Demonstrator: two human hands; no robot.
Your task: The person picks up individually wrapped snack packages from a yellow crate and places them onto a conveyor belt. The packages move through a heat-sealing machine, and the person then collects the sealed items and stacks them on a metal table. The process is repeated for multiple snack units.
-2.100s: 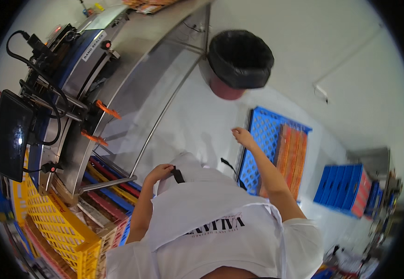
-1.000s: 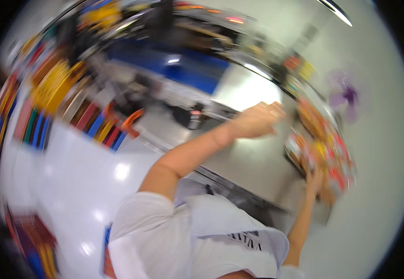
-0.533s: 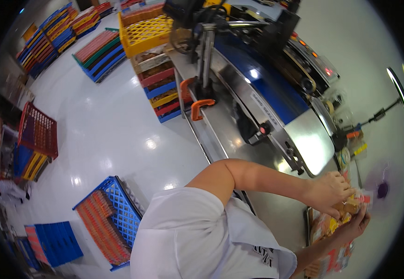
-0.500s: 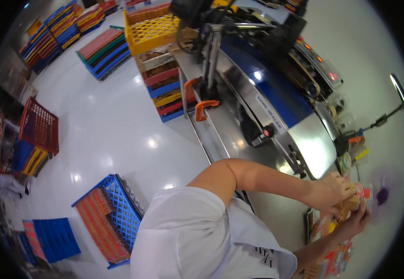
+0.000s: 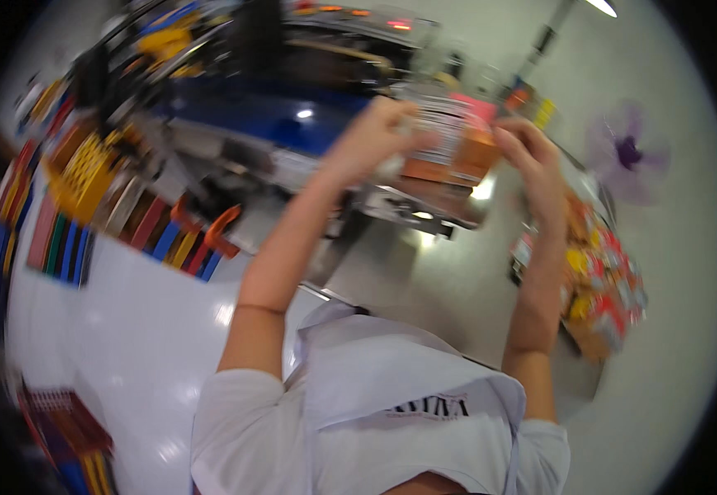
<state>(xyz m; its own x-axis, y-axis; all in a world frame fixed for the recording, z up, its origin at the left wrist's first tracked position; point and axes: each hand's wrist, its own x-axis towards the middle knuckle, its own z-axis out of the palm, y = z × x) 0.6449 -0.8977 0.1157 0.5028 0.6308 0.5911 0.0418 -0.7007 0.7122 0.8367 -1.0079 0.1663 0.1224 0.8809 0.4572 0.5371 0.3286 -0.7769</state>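
Observation:
A bagged loaf of bread (image 5: 462, 148) is held up in front of me, blurred by motion. Its clear wrap has a white printed panel and a red-pink part over the brown bread. My left hand (image 5: 375, 136) grips its left end with fingers closed. At the upper right corner, my right hand (image 5: 536, 157) pinches the wrap between thumb and fingers. Beyond the loaf stands a steel machine with a blue cover (image 5: 268, 107). To the right, a pile of similar bagged loaves (image 5: 598, 285) lies on the steel table (image 5: 424, 289).
Orange clamps (image 5: 222, 231) sit at the table's left edge. Stacked crates, topped by a yellow crate (image 5: 86, 181), stand on the floor at left, with a red crate (image 5: 61, 421) nearer. A purple fan (image 5: 627, 153) and a lamp (image 5: 602, 7) are at right.
Both hands have lifted the bagged loaf away from the pile and carried it left, toward the machine. My view has swung right, so the pile now shows fully.

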